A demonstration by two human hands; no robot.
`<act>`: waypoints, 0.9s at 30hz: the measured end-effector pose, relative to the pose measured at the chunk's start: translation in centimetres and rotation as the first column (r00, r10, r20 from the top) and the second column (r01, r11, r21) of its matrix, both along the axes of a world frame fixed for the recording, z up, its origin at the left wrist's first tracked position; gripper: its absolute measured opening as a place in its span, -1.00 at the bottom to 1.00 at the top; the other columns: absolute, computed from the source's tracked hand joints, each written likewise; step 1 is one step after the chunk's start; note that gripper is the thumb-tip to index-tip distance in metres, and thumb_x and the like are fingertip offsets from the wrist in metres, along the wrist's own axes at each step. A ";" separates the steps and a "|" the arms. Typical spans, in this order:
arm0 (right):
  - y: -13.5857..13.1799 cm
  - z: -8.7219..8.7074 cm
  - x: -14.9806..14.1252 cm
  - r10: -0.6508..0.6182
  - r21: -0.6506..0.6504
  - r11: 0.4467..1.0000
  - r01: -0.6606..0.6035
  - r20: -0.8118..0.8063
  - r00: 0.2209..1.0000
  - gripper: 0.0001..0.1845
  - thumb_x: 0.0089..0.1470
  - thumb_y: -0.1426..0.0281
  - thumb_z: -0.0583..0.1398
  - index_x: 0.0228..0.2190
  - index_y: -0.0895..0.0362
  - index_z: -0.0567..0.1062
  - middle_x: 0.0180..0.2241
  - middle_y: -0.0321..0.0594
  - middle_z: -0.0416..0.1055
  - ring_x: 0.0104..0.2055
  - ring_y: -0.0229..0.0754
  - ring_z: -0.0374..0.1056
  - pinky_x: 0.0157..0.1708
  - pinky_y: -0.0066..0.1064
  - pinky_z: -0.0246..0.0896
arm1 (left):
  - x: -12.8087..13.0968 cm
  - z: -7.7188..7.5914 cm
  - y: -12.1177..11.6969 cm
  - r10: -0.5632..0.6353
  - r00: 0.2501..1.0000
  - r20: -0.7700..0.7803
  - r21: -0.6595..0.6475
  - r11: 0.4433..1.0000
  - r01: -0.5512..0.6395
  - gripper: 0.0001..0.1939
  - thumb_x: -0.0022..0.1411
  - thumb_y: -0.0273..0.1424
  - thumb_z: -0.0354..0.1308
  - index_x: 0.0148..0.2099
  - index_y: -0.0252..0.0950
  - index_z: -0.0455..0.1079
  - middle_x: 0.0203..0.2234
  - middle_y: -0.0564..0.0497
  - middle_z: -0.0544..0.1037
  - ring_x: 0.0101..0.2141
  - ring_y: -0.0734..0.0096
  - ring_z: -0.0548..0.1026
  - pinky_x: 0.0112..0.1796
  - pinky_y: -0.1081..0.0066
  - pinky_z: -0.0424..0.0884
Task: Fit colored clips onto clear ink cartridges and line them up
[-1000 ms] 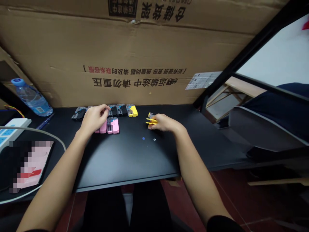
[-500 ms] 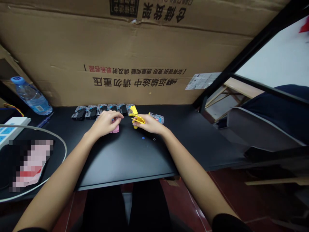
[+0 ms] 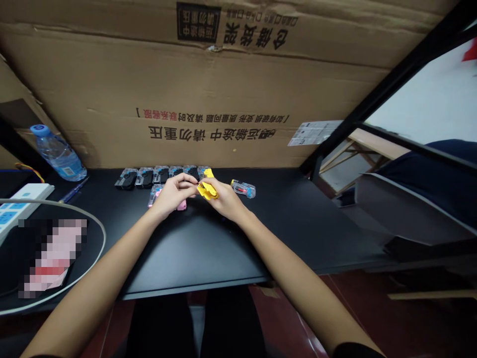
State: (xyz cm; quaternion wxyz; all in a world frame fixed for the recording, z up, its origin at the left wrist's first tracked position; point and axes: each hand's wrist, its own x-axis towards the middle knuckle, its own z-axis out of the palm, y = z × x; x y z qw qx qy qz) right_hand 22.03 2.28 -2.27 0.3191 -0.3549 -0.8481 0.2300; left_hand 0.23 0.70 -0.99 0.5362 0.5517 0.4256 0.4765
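Observation:
My right hand (image 3: 222,197) is closed around a small yellow plastic clip (image 3: 207,189) above the black desk (image 3: 208,238). My left hand (image 3: 174,191) meets it from the left, its fingertips pinched on the same yellow clip. Under my left hand lie pink ink cartridges (image 3: 155,195), partly hidden. A row of several black and clear cartridges (image 3: 156,175) stands along the back of the desk, ending in a yellow-capped one (image 3: 206,172). A clear cartridge (image 3: 244,188) lies on its side just right of my right hand.
A big cardboard sheet (image 3: 208,99) walls off the back of the desk. A water bottle (image 3: 57,154), a pen (image 3: 72,190), a white power strip (image 3: 18,201) and a grey cable (image 3: 89,228) are at the left. A black frame post (image 3: 357,109) rises at the right.
My right hand carried the yellow clip leftward, leaving the clear cartridge lying on the desk. My left hand came off the pink cartridges and met the right hand on the clip.

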 end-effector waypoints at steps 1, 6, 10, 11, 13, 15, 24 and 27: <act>-0.1 0.0 0.0 0.015 0.018 1.000 -0.015 -0.001 1.000 -0.58 0.25 0.37 0.18 0.13 -0.03 0.45 0.10 -0.06 0.57 0.08 0.06 0.54 0.08 -0.22 0.36 | 0.0 0.0 0.0 0.010 1.000 0.014 -0.002 1.000 -0.010 -0.58 0.03 -0.20 0.54 -0.13 -0.27 0.53 -0.32 -0.05 0.73 -0.31 0.28 0.71 -0.11 0.24 0.65; -0.6 -0.1 -0.9 -0.003 -0.050 0.999 -0.002 -0.101 0.995 -0.62 0.26 0.27 0.23 0.10 -0.01 0.45 0.05 -0.07 0.57 0.02 0.04 0.54 0.07 -0.21 0.37 | 0.0 0.0 0.0 -0.010 0.999 0.049 -0.031 0.999 0.012 -0.45 0.01 -0.15 0.58 -0.03 -0.30 0.56 -0.28 -0.11 0.75 -0.29 0.20 0.74 -0.16 0.20 0.69; -0.7 -0.5 -1.9 -0.084 -0.369 0.926 -0.077 -0.402 0.912 -0.48 0.14 0.24 0.27 0.13 -0.02 0.38 -0.19 -0.23 0.47 -0.36 -0.17 0.36 -0.30 -0.31 0.44 | -0.1 0.3 0.0 0.051 0.997 0.056 -0.010 0.999 -0.051 -0.41 -0.03 -0.05 0.60 -0.07 -0.34 0.62 -0.27 -0.16 0.76 -0.20 0.11 0.75 -0.21 0.26 0.69; -0.6 -0.6 -2.0 -0.087 -0.446 0.878 -0.172 -0.502 0.860 -0.46 0.13 0.24 0.24 0.14 -0.02 0.37 -0.24 -0.29 0.41 -0.46 -0.23 0.26 -0.43 -0.34 0.39 | 0.0 0.4 -0.1 0.071 0.996 0.048 0.005 0.997 -0.071 -0.41 -0.03 -0.02 0.59 -0.09 -0.34 0.63 -0.27 -0.17 0.75 -0.19 0.09 0.75 -0.23 0.28 0.68; -0.5 -0.7 -2.2 -0.103 -0.527 0.768 -0.365 -0.663 0.742 -0.48 0.13 0.23 0.18 0.13 -0.02 0.37 -0.29 -0.35 0.33 -0.55 -0.29 0.11 -0.58 -0.39 0.29 | 0.0 0.6 -0.2 0.111 0.993 0.036 0.041 0.993 -0.112 -0.41 -0.01 0.03 0.57 -0.12 -0.34 0.65 -0.29 -0.17 0.75 -0.20 0.09 0.75 -0.25 0.29 0.67; -0.3 -0.7 -2.4 -0.134 -0.546 0.696 -0.466 -0.737 0.663 -0.53 0.17 0.21 0.15 0.11 -0.01 0.37 -0.30 -0.37 0.32 -0.56 -0.31 0.10 -0.61 -0.39 0.31 | 0.1 0.6 -0.2 0.135 0.990 0.047 0.065 0.988 -0.138 -0.41 -0.01 0.05 0.57 -0.14 -0.34 0.67 -0.30 -0.17 0.75 -0.22 0.10 0.75 -0.22 0.26 0.67; -0.5 -1.1 -3.2 -0.195 -0.585 0.718 -0.378 -0.690 0.697 -0.51 0.27 0.07 0.28 0.13 -0.01 0.40 -0.30 -0.39 0.33 -0.55 -0.34 0.18 -0.60 -0.42 0.33 | 0.2 0.6 -0.1 0.133 0.983 0.129 0.048 0.989 -0.140 -0.36 -0.06 0.00 0.62 -0.07 -0.37 0.70 -0.20 -0.23 0.77 -0.16 0.06 0.75 -0.01 0.09 0.68; -0.6 -1.3 -3.2 -0.199 -0.580 0.744 -0.332 -0.667 0.718 -0.50 0.30 0.05 0.27 0.14 0.01 0.42 -0.29 -0.39 0.33 -0.55 -0.37 0.19 -0.58 -0.43 0.34 | 0.2 0.7 -0.2 0.127 0.984 0.123 0.045 0.990 -0.133 -0.37 -0.06 -0.01 0.62 -0.08 -0.38 0.70 -0.24 -0.21 0.77 -0.18 0.09 0.75 -0.01 0.11 0.68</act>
